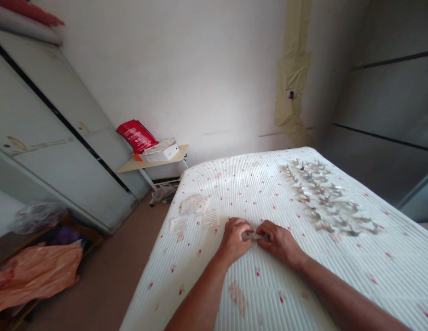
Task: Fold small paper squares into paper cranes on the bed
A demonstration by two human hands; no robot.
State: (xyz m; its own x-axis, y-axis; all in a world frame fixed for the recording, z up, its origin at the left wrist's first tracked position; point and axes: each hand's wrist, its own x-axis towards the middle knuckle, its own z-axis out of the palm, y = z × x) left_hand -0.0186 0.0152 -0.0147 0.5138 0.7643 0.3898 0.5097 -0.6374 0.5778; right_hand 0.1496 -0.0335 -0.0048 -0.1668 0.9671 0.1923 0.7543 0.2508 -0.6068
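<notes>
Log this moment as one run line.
left hand: small silvery piece | right hand: same piece | nearby: silvery pieces, white mattress

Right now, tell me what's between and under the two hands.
A small silvery folded piece is pinched between the left hand and right hand, over the quilted mattress; they hide most of it and the mattress beneath.

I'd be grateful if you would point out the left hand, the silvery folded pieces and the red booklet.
Left hand [234, 240]: head view, back of the hand.
Silvery folded pieces [317, 195]: head view, middle of the spread.
Red booklet [136, 135]: head view, front cover.
</notes>
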